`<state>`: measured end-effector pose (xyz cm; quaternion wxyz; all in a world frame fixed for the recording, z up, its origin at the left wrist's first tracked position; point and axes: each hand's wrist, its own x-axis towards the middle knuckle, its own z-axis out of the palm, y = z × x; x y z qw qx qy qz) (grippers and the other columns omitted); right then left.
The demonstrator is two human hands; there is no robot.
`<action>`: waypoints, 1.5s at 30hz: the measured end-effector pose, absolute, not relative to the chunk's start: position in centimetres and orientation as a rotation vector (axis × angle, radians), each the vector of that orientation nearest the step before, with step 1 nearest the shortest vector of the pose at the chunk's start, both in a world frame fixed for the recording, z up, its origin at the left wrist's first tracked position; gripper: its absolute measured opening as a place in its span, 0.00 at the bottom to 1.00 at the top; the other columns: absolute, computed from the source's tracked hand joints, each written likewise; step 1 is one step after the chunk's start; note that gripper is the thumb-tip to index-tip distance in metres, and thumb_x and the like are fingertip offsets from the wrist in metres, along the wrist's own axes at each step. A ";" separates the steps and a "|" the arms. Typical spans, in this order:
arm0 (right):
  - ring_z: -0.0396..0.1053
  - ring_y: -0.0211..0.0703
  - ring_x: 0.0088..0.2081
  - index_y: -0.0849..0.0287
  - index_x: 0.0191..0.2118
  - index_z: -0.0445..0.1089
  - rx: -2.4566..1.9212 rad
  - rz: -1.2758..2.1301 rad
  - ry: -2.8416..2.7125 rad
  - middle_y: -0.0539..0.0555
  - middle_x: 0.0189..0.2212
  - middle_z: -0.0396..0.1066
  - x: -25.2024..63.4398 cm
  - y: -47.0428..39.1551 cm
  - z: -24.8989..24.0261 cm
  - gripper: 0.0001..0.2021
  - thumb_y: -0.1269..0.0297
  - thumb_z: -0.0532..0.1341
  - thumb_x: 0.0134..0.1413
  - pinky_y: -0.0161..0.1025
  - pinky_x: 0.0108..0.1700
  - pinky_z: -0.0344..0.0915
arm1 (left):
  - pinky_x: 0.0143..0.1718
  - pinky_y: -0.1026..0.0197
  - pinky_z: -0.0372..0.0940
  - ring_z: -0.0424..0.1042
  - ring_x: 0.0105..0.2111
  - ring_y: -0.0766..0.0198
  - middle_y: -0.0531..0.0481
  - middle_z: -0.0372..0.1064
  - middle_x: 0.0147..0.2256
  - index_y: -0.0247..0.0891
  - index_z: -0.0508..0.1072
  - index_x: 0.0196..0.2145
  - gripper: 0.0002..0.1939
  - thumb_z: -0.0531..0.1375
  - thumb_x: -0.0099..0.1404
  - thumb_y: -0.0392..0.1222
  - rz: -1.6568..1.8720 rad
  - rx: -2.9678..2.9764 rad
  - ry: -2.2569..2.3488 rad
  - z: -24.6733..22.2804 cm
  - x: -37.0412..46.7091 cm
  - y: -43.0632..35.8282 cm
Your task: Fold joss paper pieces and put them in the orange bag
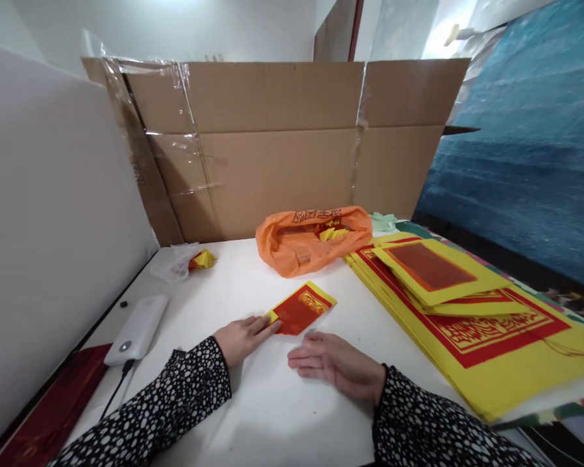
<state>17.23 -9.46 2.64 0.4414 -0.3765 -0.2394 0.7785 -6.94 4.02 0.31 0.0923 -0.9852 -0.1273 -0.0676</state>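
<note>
A folded yellow and red printed paper [299, 310] lies on the white table in front of me, with gold-coloured patterning at its far right end. My left hand [247, 337] rests on its near left end, fingers stretched out and pressing it from above. Just below the paper's near edge, my right hand [335, 364] hovers or rests on its side, fingers extended, holding nothing. To the right lies a stack of large yellow sheets [491, 383] with red printed panels. On top of that stack sit smaller yellow sheets [431, 264] with a red rectangle.
An orange plastic bag [292, 250] stands open behind the paper, with yellow and red pieces inside. At left are a clear plastic bag [172, 263], a yellow-red folded piece [204, 259], a white power bank [139, 327] with a cable, and a dark red packet [61, 402]. Cardboard [277, 162] walls the back.
</note>
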 end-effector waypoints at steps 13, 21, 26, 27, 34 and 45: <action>0.65 0.34 0.23 0.64 0.36 0.71 -1.119 1.777 -1.674 0.49 0.27 0.73 20.9 -2.6 5.7 0.16 0.56 0.67 0.46 0.30 0.25 0.55 | 0.64 0.43 0.51 0.51 0.65 0.51 0.40 0.53 0.65 0.39 0.57 0.63 0.29 0.49 0.70 0.55 -0.508 -2.827 0.156 6.3 -6.0 -2.7; 0.56 0.30 0.21 0.67 0.26 0.72 -1.347 1.390 -2.147 0.39 0.16 0.62 24.5 4.2 7.1 0.06 0.78 0.69 0.37 0.29 0.29 0.53 | 0.56 0.50 0.64 0.63 0.60 0.54 0.38 0.69 0.54 0.32 0.61 0.60 0.20 0.46 0.72 0.32 -0.473 -2.846 -0.113 1.4 -6.4 2.4; 0.64 0.43 0.41 0.62 0.39 0.73 -1.385 0.849 -2.202 0.53 0.36 0.68 22.4 1.9 5.5 0.12 0.73 0.69 0.45 0.37 0.44 0.58 | 0.54 0.54 0.67 0.69 0.54 0.57 0.38 0.70 0.54 0.30 0.64 0.58 0.20 0.43 0.73 0.32 -0.344 -2.868 -0.393 -1.5 -5.8 1.2; 0.63 0.45 0.44 0.60 0.40 0.73 -1.346 0.819 -2.230 0.54 0.39 0.68 21.9 0.9 4.9 0.14 0.67 0.71 0.45 0.38 0.46 0.59 | 0.54 0.54 0.67 0.69 0.54 0.57 0.38 0.69 0.55 0.30 0.64 0.57 0.20 0.43 0.73 0.32 -0.346 -2.878 -0.454 -1.5 -5.7 0.8; 0.64 0.45 0.37 0.56 0.41 0.73 -1.182 0.735 -2.066 0.53 0.36 0.66 18.3 -4.5 0.5 0.16 0.55 0.69 0.48 0.40 0.39 0.62 | 0.41 0.57 0.71 0.74 0.37 0.61 0.47 0.77 0.44 0.39 0.76 0.44 0.12 0.53 0.70 0.36 -0.814 -3.154 -0.964 0.7 -4.9 -0.3; 0.64 0.41 0.28 0.56 0.44 0.65 -1.459 0.758 -1.641 0.48 0.28 0.66 17.2 -4.3 0.0 0.10 0.68 0.57 0.56 0.37 0.33 0.59 | 0.39 0.60 0.70 0.73 0.35 0.63 0.50 0.74 0.35 0.39 0.74 0.35 0.11 0.52 0.66 0.29 -0.946 -2.978 -1.250 0.8 -4.1 -0.2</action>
